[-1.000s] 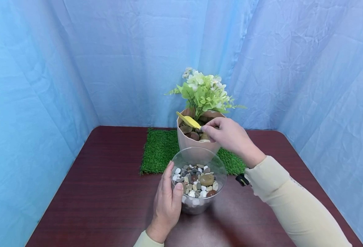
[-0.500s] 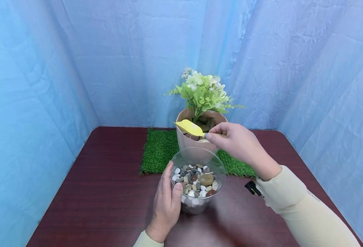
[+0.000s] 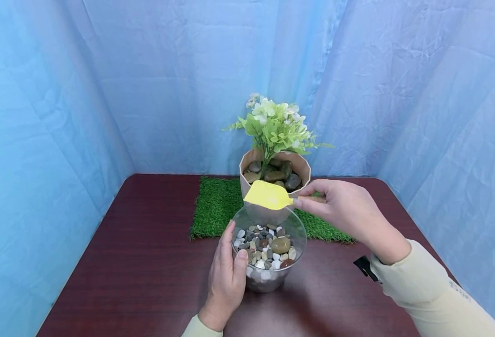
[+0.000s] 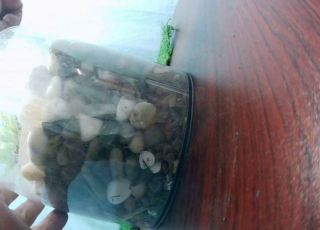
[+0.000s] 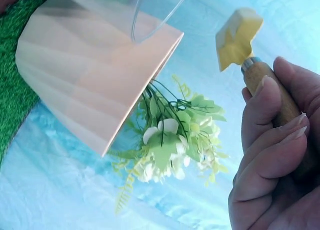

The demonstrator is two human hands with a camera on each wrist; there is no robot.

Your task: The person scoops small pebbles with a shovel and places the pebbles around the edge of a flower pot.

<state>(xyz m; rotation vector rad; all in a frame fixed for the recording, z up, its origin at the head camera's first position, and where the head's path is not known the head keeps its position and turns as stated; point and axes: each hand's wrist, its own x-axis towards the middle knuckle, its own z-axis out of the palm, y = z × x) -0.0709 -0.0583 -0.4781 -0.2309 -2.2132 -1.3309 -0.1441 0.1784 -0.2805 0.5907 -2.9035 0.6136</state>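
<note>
My right hand (image 3: 348, 208) grips the wooden handle (image 5: 277, 93) of a small garden trowel (image 3: 268, 195). The trowel's yellow blade, with its broad face toward the head camera, overlaps the far rim of a clear container (image 3: 300, 229) and the front of the flowerpot (image 3: 245, 180). Pale patches show on the blade in the right wrist view. My left hand (image 3: 226, 276) holds the container from its left side, thumb at the near rim. Inside lie many small pebbles (image 3: 264, 255) with a larger brown stone (image 3: 280, 245) among them.
The pinkish pot holds dark stones (image 3: 274, 175) and a plant with white flowers (image 3: 279, 121). Beneath it lies a green artificial grass mat (image 3: 218, 206). Blue curtains (image 3: 188, 84) surround the dark red table (image 3: 146, 262) at the back and sides.
My right hand has drawn the trowel from over the pot toward me and to the right. Its blade has turned to show more of its broad face. The left hand and container stay put.
</note>
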